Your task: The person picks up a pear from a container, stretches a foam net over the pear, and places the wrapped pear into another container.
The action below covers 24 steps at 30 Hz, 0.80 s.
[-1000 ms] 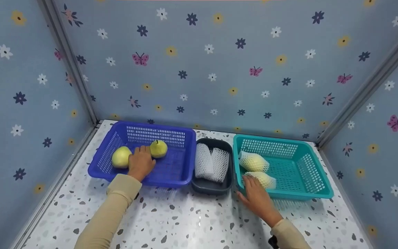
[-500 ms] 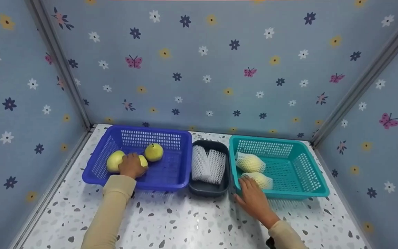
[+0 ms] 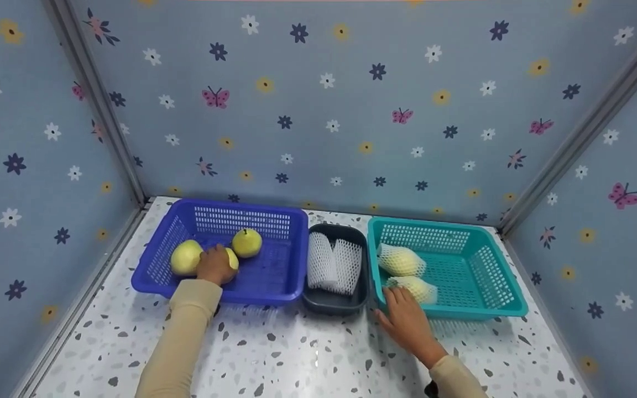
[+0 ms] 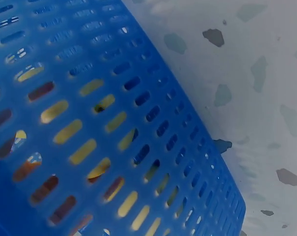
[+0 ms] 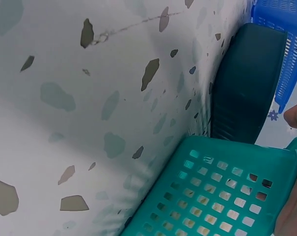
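Inside the purple-blue basket, my left hand curls over a yellow-green pear, partly hidden beneath it. A second pear lies just left of the hand, and a third pear, stem up, sits behind it to the right. In the left wrist view the basket's slotted wall covers most of the hand and fruit. My right hand rests over the front left rim of the teal basket, its fingers relaxed at a net-wrapped pear. Another net-wrapped pear lies behind that one.
Between the baskets stands a dark grey tub with white foam net sleeves in it. All stand on a speckled white table. Flower-patterned panels enclose the back and both sides.
My left hand has moved slightly left and down from between the pears and now grips the nearest one. The right hand stays at the teal rim. The head view has shifted a little.
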Each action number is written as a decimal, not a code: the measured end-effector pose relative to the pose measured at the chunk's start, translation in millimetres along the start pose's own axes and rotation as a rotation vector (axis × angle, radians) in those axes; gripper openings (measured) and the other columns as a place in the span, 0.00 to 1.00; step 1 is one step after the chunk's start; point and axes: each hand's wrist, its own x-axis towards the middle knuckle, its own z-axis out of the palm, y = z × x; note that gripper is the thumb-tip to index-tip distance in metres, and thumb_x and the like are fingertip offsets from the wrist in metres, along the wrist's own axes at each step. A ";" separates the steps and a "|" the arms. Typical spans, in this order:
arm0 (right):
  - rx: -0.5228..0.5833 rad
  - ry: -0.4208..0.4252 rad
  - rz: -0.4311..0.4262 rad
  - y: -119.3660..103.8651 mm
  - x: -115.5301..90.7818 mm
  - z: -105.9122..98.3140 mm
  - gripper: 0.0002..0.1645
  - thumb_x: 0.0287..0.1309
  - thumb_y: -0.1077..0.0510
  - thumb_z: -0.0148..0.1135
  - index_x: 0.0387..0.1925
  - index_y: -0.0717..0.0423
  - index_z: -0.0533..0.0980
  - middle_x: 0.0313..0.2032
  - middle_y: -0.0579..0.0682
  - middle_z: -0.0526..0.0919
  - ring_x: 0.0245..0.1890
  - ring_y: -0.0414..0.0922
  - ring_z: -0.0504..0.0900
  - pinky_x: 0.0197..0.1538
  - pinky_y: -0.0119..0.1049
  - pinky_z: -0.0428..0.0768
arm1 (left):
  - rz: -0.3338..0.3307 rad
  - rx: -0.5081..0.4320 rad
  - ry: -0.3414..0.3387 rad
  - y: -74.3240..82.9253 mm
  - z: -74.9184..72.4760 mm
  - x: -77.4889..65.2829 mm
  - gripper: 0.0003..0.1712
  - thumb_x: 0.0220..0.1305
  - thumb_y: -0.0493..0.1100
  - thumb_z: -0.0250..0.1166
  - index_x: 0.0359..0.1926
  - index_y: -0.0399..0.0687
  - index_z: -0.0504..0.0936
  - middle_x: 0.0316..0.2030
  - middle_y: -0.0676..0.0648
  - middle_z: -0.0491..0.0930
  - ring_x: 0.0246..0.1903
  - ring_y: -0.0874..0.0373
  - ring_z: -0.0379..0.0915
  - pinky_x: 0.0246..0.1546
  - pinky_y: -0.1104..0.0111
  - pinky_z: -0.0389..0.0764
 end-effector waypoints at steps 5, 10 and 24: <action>-0.011 0.000 -0.009 0.5 0.2 1.7 0.31 0.54 0.46 0.55 0.53 0.64 0.66 0.48 0.57 0.70 0.53 0.53 0.66 0.57 0.46 0.62 | 0.002 0.005 0.029 -1.8 0.6 -0.3 0.44 0.44 0.47 0.67 0.52 0.20 0.58 0.47 0.23 0.62 0.46 0.30 0.60 0.45 0.47 0.64; -0.015 0.020 -0.027 1.9 0.6 2.1 0.30 0.53 0.48 0.56 0.52 0.64 0.66 0.46 0.57 0.71 0.51 0.53 0.67 0.56 0.45 0.62 | 0.025 0.005 0.077 -6.4 0.9 -1.2 0.39 0.40 0.48 0.68 0.45 0.20 0.67 0.43 0.25 0.65 0.42 0.31 0.62 0.43 0.48 0.64; -0.021 0.022 -0.041 2.9 -0.1 2.4 0.29 0.54 0.47 0.54 0.51 0.64 0.67 0.45 0.57 0.71 0.50 0.52 0.67 0.56 0.44 0.62 | -0.015 -0.157 0.144 -6.0 -9.9 -6.6 0.42 0.38 0.49 0.70 0.47 0.20 0.65 0.46 0.26 0.60 0.44 0.31 0.59 0.39 0.48 0.68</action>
